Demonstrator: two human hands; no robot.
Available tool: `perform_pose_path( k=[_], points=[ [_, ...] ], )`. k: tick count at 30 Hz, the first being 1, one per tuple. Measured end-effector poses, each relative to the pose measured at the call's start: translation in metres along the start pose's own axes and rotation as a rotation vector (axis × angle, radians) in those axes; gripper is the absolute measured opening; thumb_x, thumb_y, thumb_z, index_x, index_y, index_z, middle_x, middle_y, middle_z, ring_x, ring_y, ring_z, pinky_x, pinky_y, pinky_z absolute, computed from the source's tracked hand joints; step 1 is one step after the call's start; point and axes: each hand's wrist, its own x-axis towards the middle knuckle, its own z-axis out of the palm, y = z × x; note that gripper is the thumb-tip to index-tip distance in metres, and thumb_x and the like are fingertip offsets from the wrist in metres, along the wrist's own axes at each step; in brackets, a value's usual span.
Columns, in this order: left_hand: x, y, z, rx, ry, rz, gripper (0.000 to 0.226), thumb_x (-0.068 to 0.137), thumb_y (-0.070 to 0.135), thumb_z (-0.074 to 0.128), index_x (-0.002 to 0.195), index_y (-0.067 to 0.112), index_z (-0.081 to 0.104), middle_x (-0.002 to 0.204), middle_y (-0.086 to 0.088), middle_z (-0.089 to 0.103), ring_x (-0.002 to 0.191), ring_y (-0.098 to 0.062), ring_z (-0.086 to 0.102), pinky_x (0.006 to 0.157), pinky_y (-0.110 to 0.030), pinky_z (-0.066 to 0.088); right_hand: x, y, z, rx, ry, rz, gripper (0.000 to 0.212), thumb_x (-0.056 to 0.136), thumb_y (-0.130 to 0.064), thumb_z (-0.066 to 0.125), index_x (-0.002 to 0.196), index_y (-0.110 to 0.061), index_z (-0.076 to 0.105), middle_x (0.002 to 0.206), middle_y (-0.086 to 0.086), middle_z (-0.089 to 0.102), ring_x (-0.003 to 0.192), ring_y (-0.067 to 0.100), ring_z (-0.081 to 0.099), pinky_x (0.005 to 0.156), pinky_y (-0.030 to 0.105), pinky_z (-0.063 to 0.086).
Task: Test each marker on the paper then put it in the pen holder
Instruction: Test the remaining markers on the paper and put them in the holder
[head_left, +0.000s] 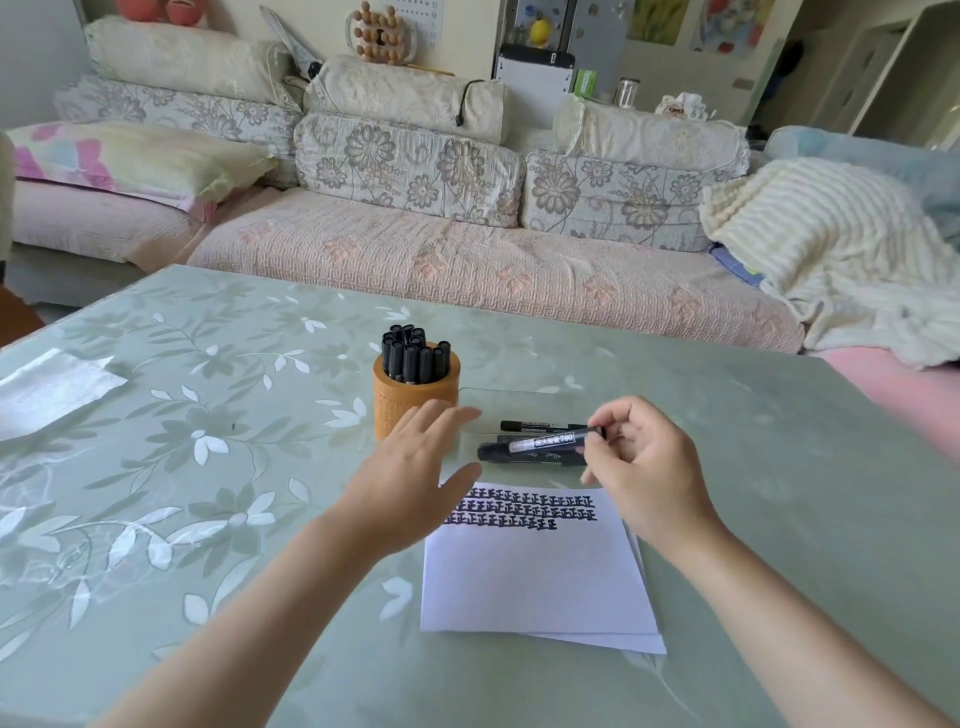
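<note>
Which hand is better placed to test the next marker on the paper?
Right. The right hand pinches a marker near the paper's far edge. The left hand is open and holds nothing, in front of the pen holder.

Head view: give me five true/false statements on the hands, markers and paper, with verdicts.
1. The right hand holds a marker. True.
2. The left hand grips the pen holder. False: its fingers are straight and hold nothing.
3. The pen holder is empty. False: black markers stand in it.
4. The paper carries two rows of black marks. True.
5. No marker lies on the table. False: loose markers lie beyond the paper.
</note>
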Motion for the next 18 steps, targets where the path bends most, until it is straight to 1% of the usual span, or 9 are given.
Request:
perform_pose_path(
  k=[1, 3, 5, 8, 10, 12, 15, 16, 18],
  points=[
    [0.001, 0.004, 0.0, 0.004, 0.006, 0.02, 0.048, 0.091, 0.039, 0.057, 0.136, 0.026, 0.045, 0.125, 0.011, 0.048, 0.116, -0.009, 0.044, 0.088, -0.024, 0.043, -0.002, 0.001, -0.001, 0.054, -0.023, 0.052, 0.016, 0.087, 0.001, 0.061, 0.084, -0.015, 0.06, 0.073, 0.016, 0.065, 0.058, 0.027, 0.069, 0.05, 0.027, 0.047],
    [0.001, 0.01, 0.001, 0.012, -0.014, 0.045, 0.045, 0.091, 0.037, 0.058, 0.133, 0.025, 0.049, 0.122, 0.011, 0.051, 0.111, -0.008, 0.046, 0.086, -0.021, 0.04, -0.004, 0.001, 0.0, 0.158, -0.073, 0.14, 0.011, 0.089, 0.004, 0.057, 0.089, -0.007, 0.058, 0.079, 0.019, 0.067, 0.065, 0.029, 0.072, 0.047, 0.027, 0.046],
    [0.001, 0.012, 0.003, 0.007, -0.051, 0.041, 0.032, 0.093, 0.034, 0.057, 0.124, 0.026, 0.056, 0.11, 0.012, 0.058, 0.103, -0.008, 0.051, 0.079, -0.024, 0.046, -0.004, 0.004, 0.002, 0.241, -0.107, 0.208, 0.011, 0.091, 0.007, 0.053, 0.091, -0.003, 0.056, 0.079, 0.02, 0.068, 0.068, 0.032, 0.073, 0.047, 0.03, 0.047],
    [0.002, 0.01, 0.006, -0.029, -0.1, 0.032, 0.012, 0.095, 0.028, 0.054, 0.104, 0.027, 0.063, 0.089, 0.017, 0.058, 0.084, -0.005, 0.052, 0.067, -0.028, 0.048, -0.004, 0.018, 0.004, 0.158, -0.169, 0.245, 0.013, 0.089, 0.006, 0.053, 0.089, -0.006, 0.058, 0.077, 0.014, 0.069, 0.07, 0.023, 0.071, 0.055, 0.031, 0.048],
    [0.002, 0.011, 0.008, -0.033, -0.115, 0.036, 0.009, 0.095, 0.028, 0.054, 0.098, 0.027, 0.063, 0.083, 0.019, 0.052, 0.08, -0.001, 0.047, 0.062, -0.021, 0.041, -0.005, 0.028, 0.003, -0.093, -0.237, 0.138, 0.015, 0.086, -0.004, 0.059, 0.087, -0.019, 0.06, 0.079, -0.005, 0.067, 0.072, 0.005, 0.062, 0.067, 0.023, 0.045],
    [0.003, 0.012, 0.011, -0.023, -0.125, 0.051, 0.008, 0.095, 0.029, 0.055, 0.098, 0.029, 0.062, 0.082, 0.02, 0.05, 0.08, 0.001, 0.045, 0.061, -0.018, 0.036, -0.006, 0.031, 0.002, -0.391, -0.303, -0.084, 0.019, 0.085, -0.015, 0.062, 0.099, -0.027, 0.059, 0.093, -0.016, 0.064, 0.086, -0.004, 0.056, 0.079, 0.015, 0.041],
    [0.004, 0.017, 0.017, -0.022, -0.146, 0.088, 0.011, 0.095, 0.033, 0.053, 0.102, 0.032, 0.062, 0.086, 0.019, 0.054, 0.084, 0.0, 0.048, 0.065, -0.02, 0.042, -0.005, 0.031, 0.006, -0.661, -0.401, -0.363, 0.033, 0.087, -0.028, 0.058, 0.119, -0.028, 0.056, 0.105, -0.016, 0.063, 0.1, 0.006, 0.055, 0.091, 0.026, 0.039],
    [0.005, 0.019, 0.019, -0.024, -0.151, 0.106, 0.012, 0.095, 0.034, 0.052, 0.102, 0.032, 0.062, 0.088, 0.018, 0.055, 0.085, -0.001, 0.049, 0.067, -0.021, 0.043, -0.005, 0.03, 0.009, -0.708, -0.439, -0.392, 0.032, 0.089, -0.031, 0.054, 0.12, -0.027, 0.058, 0.107, -0.014, 0.064, 0.1, 0.011, 0.055, 0.091, 0.03, 0.041],
    [0.006, 0.021, 0.023, -0.016, -0.142, 0.129, 0.015, 0.095, 0.034, 0.053, 0.106, 0.031, 0.063, 0.091, 0.018, 0.058, 0.087, -0.003, 0.052, 0.068, -0.02, 0.043, -0.006, 0.026, 0.013, -0.706, -0.524, -0.334, 0.027, 0.097, -0.034, 0.047, 0.121, -0.027, 0.057, 0.108, -0.01, 0.062, 0.1, 0.018, 0.057, 0.085, 0.037, 0.045]
  ],
)
